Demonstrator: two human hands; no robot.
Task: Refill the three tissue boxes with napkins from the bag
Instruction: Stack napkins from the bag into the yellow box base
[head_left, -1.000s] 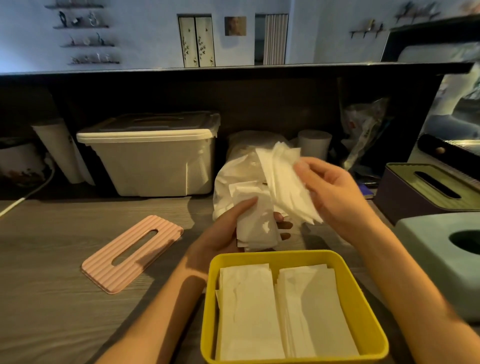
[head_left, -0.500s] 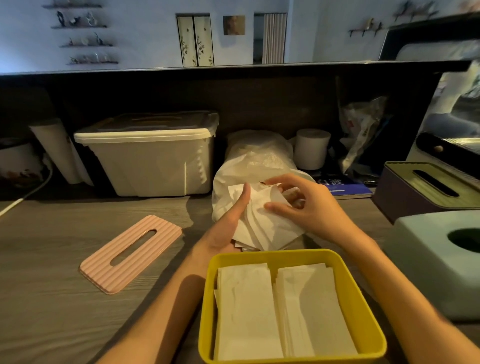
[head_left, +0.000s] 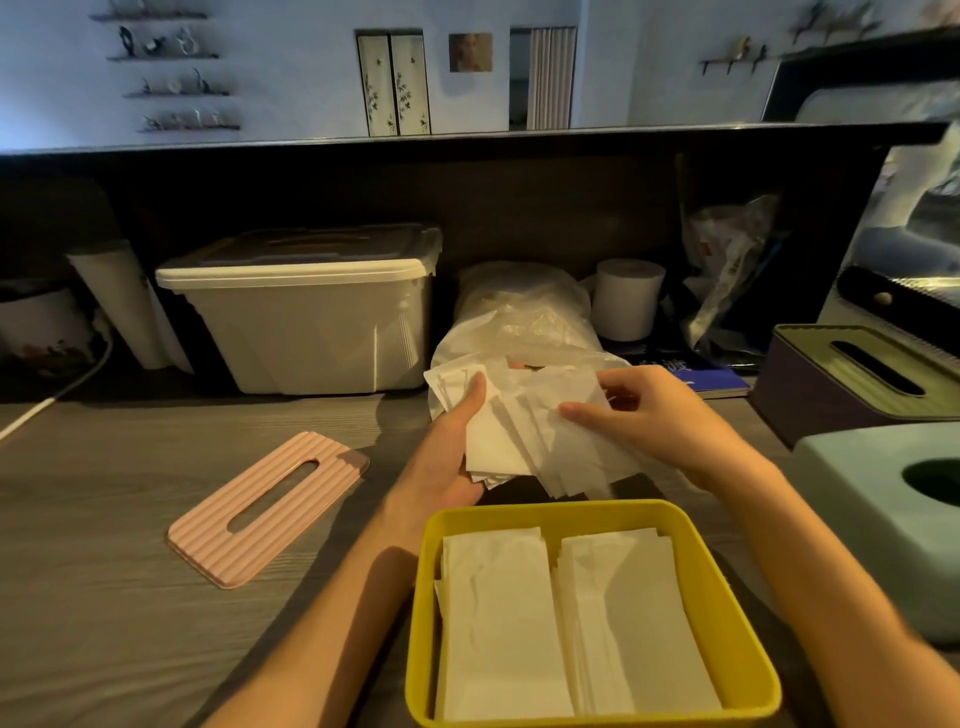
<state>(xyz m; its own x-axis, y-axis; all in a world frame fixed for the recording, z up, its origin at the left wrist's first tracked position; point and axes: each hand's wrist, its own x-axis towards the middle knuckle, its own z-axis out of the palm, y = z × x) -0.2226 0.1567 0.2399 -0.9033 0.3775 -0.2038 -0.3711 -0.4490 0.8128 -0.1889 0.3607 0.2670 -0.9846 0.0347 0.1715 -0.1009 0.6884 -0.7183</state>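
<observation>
An open yellow tissue box (head_left: 727, 592) sits at the front with two stacks of white napkins side by side inside it. Just behind it I hold a loose bunch of napkins (head_left: 524, 431) in both hands. My left hand (head_left: 457, 447) grips the bunch from the left, thumb on top. My right hand (head_left: 654, 421) pinches its right edge. The clear plastic bag of napkins (head_left: 519, 317) lies right behind my hands. The box's pink ribbed lid (head_left: 270, 506) rests on the table to the left. A teal tissue box (head_left: 883, 519) and a dark box with a green lid (head_left: 852, 374) stand at the right.
A lidded white storage bin (head_left: 311, 322) stands at the back left, with a paper roll (head_left: 124, 306) and a white cable beside it. A toilet roll (head_left: 626, 301), a crumpled bag (head_left: 727, 260) and a blue booklet (head_left: 711, 379) sit at the back right under a dark shelf.
My right hand brought the lifted napkins down onto the bunch in my left hand. Both hands now hold the bunch low, just behind the yellow box.
</observation>
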